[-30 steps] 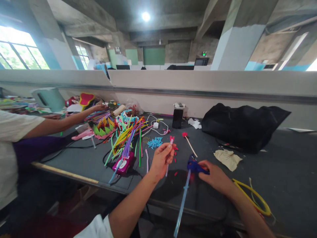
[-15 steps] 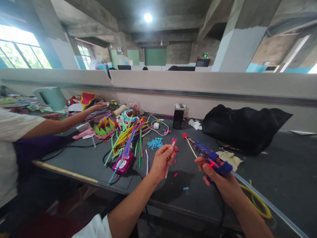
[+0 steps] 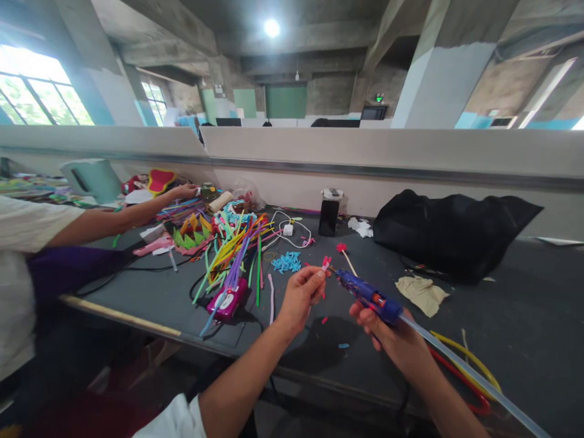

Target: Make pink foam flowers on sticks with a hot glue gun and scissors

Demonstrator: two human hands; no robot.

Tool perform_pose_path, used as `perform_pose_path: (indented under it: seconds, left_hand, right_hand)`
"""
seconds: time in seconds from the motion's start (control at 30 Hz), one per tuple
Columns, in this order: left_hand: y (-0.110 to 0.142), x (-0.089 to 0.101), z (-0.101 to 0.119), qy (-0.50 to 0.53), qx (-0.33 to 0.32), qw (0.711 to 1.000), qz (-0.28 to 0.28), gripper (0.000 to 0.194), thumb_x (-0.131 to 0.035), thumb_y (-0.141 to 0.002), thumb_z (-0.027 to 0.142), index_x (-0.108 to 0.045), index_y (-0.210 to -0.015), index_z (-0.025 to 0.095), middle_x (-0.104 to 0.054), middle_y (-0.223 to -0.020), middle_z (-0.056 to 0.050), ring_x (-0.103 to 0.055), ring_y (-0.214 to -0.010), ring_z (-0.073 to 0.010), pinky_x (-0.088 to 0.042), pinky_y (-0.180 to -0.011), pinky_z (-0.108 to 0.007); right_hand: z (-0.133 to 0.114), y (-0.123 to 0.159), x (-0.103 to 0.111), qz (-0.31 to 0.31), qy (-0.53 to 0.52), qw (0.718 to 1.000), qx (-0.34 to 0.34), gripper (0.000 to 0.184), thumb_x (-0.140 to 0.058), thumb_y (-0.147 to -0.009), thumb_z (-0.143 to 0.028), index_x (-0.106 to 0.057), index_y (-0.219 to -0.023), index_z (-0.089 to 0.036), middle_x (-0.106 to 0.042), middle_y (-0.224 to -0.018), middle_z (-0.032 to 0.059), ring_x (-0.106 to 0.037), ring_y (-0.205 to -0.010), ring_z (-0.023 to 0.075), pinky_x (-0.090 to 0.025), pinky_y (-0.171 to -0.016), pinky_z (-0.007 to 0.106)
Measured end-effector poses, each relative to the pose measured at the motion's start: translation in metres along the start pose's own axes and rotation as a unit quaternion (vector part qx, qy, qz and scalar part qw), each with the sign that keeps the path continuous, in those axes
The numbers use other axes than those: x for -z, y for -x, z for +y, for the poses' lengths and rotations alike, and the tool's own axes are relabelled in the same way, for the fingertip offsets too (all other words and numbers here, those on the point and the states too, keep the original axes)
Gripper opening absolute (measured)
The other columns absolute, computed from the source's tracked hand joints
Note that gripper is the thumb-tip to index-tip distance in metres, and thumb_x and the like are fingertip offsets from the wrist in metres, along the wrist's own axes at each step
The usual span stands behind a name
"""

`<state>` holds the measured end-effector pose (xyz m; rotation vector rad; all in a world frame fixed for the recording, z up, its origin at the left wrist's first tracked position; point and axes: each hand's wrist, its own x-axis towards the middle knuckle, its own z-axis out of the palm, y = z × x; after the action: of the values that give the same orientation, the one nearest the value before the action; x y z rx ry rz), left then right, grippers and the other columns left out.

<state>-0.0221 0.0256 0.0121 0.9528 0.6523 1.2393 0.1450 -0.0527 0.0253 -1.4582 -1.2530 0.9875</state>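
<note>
Between its fingertips my left hand (image 3: 301, 298) pinches a small pink pipe-cleaner piece (image 3: 326, 262). My right hand (image 3: 387, 334) is wrapped round the handle of a blue hot glue gun (image 3: 370, 297). A long translucent glue stick (image 3: 474, 371) runs out of its rear. The gun's nozzle is at or very near the pink piece; whether they touch I cannot tell. Behind the nozzle lies a pale stem with a fuzzy red tip (image 3: 341, 247). Blue cut pieces (image 3: 286, 262) form a pile left of my hands, and a few red bits (image 3: 324, 320) are scattered below.
Colourful pipe cleaners (image 3: 237, 249) lie over a purple box (image 3: 227, 301) to the left. A phone (image 3: 328, 218) stands upright near the partition. A black bag (image 3: 451, 234) and beige cloth (image 3: 422, 293) are on the right. A co-worker's arm (image 3: 128, 216) reaches in from the left.
My right hand has brought the glue gun leftward, its nozzle now up by the pink piece. My left hand has shifted slightly right. The red-tipped stem now shows clear of the gun.
</note>
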Motion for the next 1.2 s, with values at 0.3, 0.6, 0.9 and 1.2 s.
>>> perform_pose_path:
  seconds: [0.3, 0.6, 0.9, 1.2]
  left_hand:
    - [0.001, -0.001, -0.001, -0.007, -0.005, 1.000, -0.011, 0.026, -0.071, -0.079, 0.038, -0.069, -0.084, 0.013, -0.041, -0.052, 0.006, -0.027, -0.044, -0.0037, -0.014, -0.043, -0.021]
    - [0.001, -0.001, -0.001, -0.008, -0.006, 1.000, -0.008, 0.025, -0.072, -0.078, 0.037, -0.069, -0.083, 0.013, -0.044, -0.053, 0.005, -0.030, -0.045, -0.0038, -0.013, -0.043, -0.021]
    - [0.000, 0.000, -0.004, -0.006, -0.002, 1.000, -0.015, 0.024, -0.071, -0.080, 0.037, -0.068, -0.084, 0.013, -0.044, -0.053, 0.005, -0.030, -0.045, -0.0037, -0.014, -0.043, -0.021]
    - [0.001, 0.000, -0.003, -0.007, -0.013, 1.000, -0.021, 0.022, -0.071, -0.080, 0.036, -0.068, -0.083, 0.014, -0.045, -0.052, 0.006, -0.029, -0.044, -0.0040, -0.014, -0.043, -0.022]
  right_hand:
    - [0.009, -0.001, 0.002, 0.015, 0.029, 0.999, 0.016, 0.049, -0.065, -0.071, -0.065, -0.065, -0.072, -0.016, -0.054, -0.056, -0.0008, -0.042, -0.045, 0.0098, -0.036, -0.042, 0.024]
    - [0.006, 0.000, -0.001, 0.049, 0.031, 0.998, -0.007, 0.053, -0.069, -0.062, -0.070, -0.063, -0.067, -0.017, -0.057, -0.055, 0.0014, -0.047, -0.046, 0.0121, -0.037, -0.040, 0.025]
    - [0.002, 0.001, -0.001, 0.053, 0.054, 0.997, 0.013, 0.053, -0.067, -0.064, -0.070, -0.061, -0.063, -0.018, -0.053, -0.050, -0.0003, -0.044, -0.043, 0.0112, -0.036, -0.040, 0.025]
    - [0.003, 0.000, 0.002, 0.038, 0.067, 0.997, 0.030, 0.050, -0.066, -0.069, -0.067, -0.059, -0.059, -0.018, -0.046, -0.045, -0.0031, -0.041, -0.042, 0.0100, -0.033, -0.041, 0.025]
